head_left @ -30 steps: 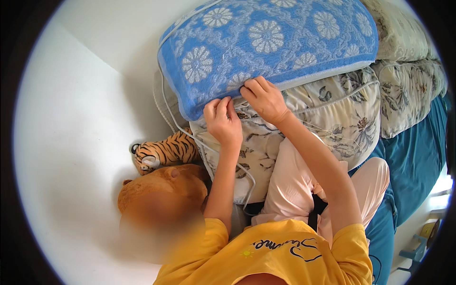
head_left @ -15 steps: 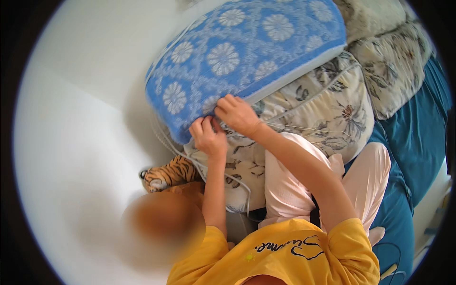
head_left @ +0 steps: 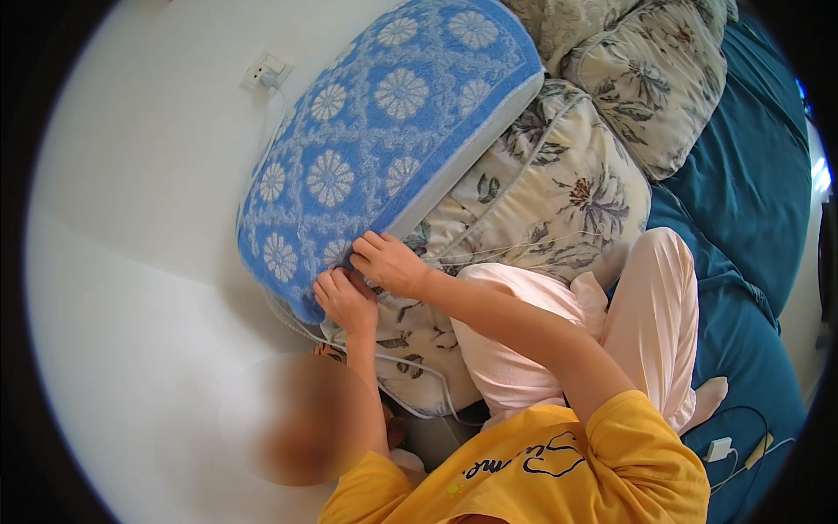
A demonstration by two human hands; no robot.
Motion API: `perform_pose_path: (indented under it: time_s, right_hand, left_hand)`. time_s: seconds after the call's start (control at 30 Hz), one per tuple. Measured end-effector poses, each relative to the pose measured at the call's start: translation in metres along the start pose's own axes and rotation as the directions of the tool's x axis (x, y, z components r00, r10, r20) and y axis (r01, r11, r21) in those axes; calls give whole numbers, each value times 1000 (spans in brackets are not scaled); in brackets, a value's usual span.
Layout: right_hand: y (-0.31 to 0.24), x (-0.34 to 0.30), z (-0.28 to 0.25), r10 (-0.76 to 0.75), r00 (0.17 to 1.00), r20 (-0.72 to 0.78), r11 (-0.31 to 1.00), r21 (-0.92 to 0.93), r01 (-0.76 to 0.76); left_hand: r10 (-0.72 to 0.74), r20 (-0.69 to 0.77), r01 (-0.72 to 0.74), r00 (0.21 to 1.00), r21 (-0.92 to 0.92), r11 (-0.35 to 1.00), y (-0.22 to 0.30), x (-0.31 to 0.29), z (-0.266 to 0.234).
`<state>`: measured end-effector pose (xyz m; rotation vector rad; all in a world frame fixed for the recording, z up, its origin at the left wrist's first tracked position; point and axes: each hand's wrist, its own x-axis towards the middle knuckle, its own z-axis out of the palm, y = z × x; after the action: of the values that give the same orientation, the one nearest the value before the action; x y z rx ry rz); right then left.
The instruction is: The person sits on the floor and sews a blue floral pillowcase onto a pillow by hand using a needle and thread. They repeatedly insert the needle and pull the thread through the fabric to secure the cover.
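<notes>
A blue towel with white flower medallions lies over a thick pillow whose white side shows below the towel's long edge. Both my hands are at the towel's near corner, close together. My left hand is closed, its fingertips pinching the towel's edge. Just right of it and slightly higher, my right hand also has its fingers bent and closed on the edge. The fingertips partly hide what lies between them.
The pillow rests on floral cushions against a white wall with a socket and plug. Thin pale cords cross the cushions. Teal bedding lies right. A white charger with cables sits near my foot.
The view has shifted, so the pillow and hands appear lower and further left. The wall socket and charger have come into view. Both hands stay at the towel's near edge.
</notes>
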<state>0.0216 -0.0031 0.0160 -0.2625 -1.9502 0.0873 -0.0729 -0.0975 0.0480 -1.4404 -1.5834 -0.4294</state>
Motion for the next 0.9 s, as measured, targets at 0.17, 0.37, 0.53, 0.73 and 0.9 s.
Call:
perform_pose_path:
  time_s: [0.17, 0.37, 0.53, 0.73, 0.9]
  right_hand:
    - [-6, -10, -12, 26, 1000, -10, 996, 90, -25]
    - [-18, -28, -16, 191, 980, -50, 977, 111, -184]
    - [-24, -26, -20, 251, 949, -190, 967, 93, -237]
    - [-55, -23, -15, 173, 973, -155, 924, 366, -106]
    - [-108, -32, -7, 47, 998, -35, 837, 546, -20]
  left_hand:
    - [-103, -22, 101, 994, -78, 992, -2, -7, 0]
    - [-177, -15, 174, 984, -125, 977, 0, -9, -4]
    - [-284, -19, 282, 959, -70, 957, -42, -33, -32]
    - [-211, 131, 206, 969, 45, 977, -28, -57, -100]
    - [-210, 120, 219, 970, -66, 973, -16, -60, -117]
